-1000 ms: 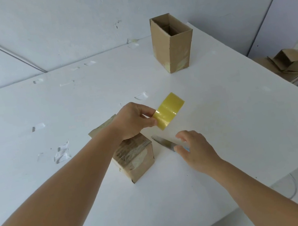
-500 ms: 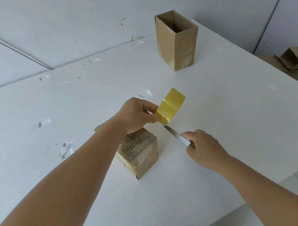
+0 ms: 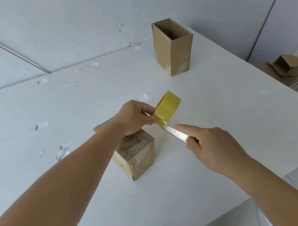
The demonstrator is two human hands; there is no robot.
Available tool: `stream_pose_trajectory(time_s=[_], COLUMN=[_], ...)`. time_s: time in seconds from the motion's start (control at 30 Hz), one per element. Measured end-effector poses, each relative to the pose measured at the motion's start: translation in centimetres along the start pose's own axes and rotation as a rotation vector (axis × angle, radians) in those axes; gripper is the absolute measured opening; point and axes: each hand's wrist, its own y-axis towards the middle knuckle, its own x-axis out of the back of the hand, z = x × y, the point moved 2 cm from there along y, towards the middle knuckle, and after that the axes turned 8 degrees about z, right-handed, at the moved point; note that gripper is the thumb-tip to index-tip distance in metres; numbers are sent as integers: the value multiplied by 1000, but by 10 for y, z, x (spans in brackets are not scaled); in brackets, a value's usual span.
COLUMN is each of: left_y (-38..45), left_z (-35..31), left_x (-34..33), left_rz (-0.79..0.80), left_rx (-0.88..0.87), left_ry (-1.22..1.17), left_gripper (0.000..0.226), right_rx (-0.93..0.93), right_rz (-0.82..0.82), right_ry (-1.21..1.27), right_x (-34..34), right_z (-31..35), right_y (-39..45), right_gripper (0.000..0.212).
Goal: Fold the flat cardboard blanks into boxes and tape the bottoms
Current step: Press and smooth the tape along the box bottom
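Fingers pinch tape roll; blade prob. touching.

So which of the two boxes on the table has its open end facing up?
The taller box at the table's far side: its top is open and you can see inside. The box under the left hand shows a closed, taped face on top.

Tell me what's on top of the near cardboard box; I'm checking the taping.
Clear tape strips cover the near cardboard box on its upward face. The left hand, holding the yellow tape roll, hides its far edge.
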Motion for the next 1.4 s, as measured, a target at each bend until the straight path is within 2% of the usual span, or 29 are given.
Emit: stream_pose_trajectory(time_s=[0.1,0.37,0.43,0.5,0.6,0.7,0.83,0.9,0.97,1.03,1.1,1.17,1.27,1.4], left_y=[-1,-6,-7,-7,-9,-8,-7,-7,-7,-7,-7,-8,-8,-10], left_z=[0,5,6,7,9,10,8,9,8,8,8,7,7,10], left_x=[0,-1,-2,-1,2,0,1,1,0,0,0,0,0,-3], left_rz=[4,15,6,-40,-88,-68,-70,-70,-76,-83,-86,-90,-94,-108], left_rx=[-11,-24,-23,-42,-65,-62,-47,-51,-52,-46,-46,-51,-53,-42], left_ry=[-2,-11,-9,-29,-86,-75,-94,-111,-113,-111,-107,-108,-119,-119], left_gripper=[28,18,17,22,28,28,23,22,22,20,19,20,20,17], right_rx=[54,71,67,57,-1,-61,-121,-123,-68,-67,-159,-250,-331,-393], right_rz=[-37,28,75,199,325,296,280,242,110,-22,-9,33,55,4], right_ry=[-118,-435,-532,-552,-410,-249,-141,-141,-71,292,726,1010,1287,1334], right_x=[0,-2,-10,-26,-57,-76,-91,-93,-89,-81,-77,-77,-80,-85], right_z=[10,35,38,34,11,-18,-34,-37,-31,-17,4,21,37,46], right_y=[7,17,24,31,35,46,56,58,60,60,59,62,69,73], right_gripper=[45,45,43,42,45,59,62,55,44,36,36,41,35,24])
